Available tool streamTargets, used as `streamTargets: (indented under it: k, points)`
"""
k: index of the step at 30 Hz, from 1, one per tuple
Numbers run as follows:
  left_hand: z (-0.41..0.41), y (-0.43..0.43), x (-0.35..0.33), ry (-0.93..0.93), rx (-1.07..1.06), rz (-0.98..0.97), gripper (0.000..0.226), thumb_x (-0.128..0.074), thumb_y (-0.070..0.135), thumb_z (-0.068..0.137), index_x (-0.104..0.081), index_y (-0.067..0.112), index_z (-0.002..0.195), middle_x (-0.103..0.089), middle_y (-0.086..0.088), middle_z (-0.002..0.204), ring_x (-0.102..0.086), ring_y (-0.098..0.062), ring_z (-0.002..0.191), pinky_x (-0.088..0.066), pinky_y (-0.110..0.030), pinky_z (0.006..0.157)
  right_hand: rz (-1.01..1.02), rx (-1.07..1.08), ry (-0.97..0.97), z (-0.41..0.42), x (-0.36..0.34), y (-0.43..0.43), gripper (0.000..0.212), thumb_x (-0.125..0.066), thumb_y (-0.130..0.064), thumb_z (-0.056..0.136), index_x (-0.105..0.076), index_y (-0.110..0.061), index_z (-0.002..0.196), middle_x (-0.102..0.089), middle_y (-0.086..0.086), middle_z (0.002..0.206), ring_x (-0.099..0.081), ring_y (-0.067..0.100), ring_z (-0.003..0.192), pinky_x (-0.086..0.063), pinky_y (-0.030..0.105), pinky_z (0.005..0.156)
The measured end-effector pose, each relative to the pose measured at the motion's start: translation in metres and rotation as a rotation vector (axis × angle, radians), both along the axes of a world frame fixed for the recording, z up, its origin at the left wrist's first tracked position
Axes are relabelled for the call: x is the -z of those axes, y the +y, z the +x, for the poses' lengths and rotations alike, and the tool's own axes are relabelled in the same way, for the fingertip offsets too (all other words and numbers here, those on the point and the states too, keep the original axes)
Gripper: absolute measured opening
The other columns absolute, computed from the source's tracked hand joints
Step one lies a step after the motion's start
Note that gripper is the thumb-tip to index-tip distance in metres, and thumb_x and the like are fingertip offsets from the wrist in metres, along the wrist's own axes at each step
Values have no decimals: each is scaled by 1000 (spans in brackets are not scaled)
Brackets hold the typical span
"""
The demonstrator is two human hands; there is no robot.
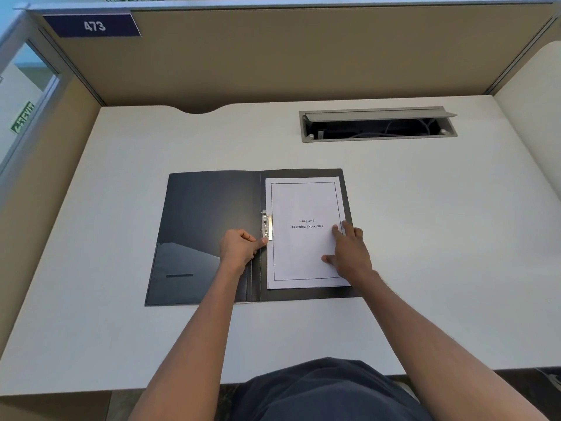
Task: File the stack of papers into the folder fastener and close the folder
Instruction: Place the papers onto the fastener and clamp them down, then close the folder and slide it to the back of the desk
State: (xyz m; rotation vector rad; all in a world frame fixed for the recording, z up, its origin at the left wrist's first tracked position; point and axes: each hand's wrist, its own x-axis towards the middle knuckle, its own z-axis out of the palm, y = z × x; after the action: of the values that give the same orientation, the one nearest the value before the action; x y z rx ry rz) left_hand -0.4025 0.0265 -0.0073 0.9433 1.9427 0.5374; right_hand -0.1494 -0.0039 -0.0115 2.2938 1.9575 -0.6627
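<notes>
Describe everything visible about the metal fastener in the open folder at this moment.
The fastener is a small, shiny silver metal clip mounted upright along the spine of the open dark folder, about halfway up. It sits at the left edge of the stack of papers, its bar overlapping that margin. The left hand touches its lower end with the thumb. Whether it is fully clamped shut cannot be told.

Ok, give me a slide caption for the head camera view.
Left hand at the metal clip while right hand steadies papers in the open folder.
</notes>
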Motion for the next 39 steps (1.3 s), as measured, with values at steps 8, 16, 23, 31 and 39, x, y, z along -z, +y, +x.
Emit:
streamTargets:
  k: [8, 16, 23, 31, 39]
  points:
    - [9, -2, -2, 166, 74, 29, 35, -91, 34, 75, -70, 6, 77, -70, -5, 74, -70, -29, 79, -57, -37, 68, -9, 2, -12, -1, 1, 1, 85, -76, -36, 87, -29, -12, 155, -16, 8, 166, -19, 30, 147, -41, 37, 111]
    - [3, 2, 2, 157, 109, -4, 35, -92, 36, 72, -69, 11, 70, -71, -4, 68, -73, -30, 77, -63, -43, 74, -6, 2, -13, -1, -1, 1, 85, -76, -37, 87, -30, -12, 155, -17, 8, 166, -20, 30, 147, -42, 37, 110]
    - [-1, 7, -4, 58, 124, -39, 26, -86, 22, 82, -72, 0, 86, -77, -19, 81, -68, -24, 63, -65, -45, 77, -8, 18, 15, -1, -6, -3, 85, -75, -35, 88, -28, -12, 155, -16, 6, 166, -18, 27, 149, -41, 38, 109]
    - [-40, 14, -10, 203, 68, 160, 11, -75, 20, 88, -79, 10, 83, -78, -10, 86, -72, -31, 86, -58, -37, 84, 79, 5, -11, -15, -16, -2, 80, -75, -34, 88, -31, -14, 153, -19, 14, 165, -23, 33, 149, -33, 40, 116]
    - [-128, 34, -25, 591, -20, 127, 55, -64, 31, 96, -54, 5, 143, -55, -25, 141, -47, -47, 132, -41, -57, 105, 180, -244, 33, -68, -17, -15, 79, -66, -39, 94, -24, -16, 157, -15, 14, 167, -17, 33, 154, -19, 41, 125]
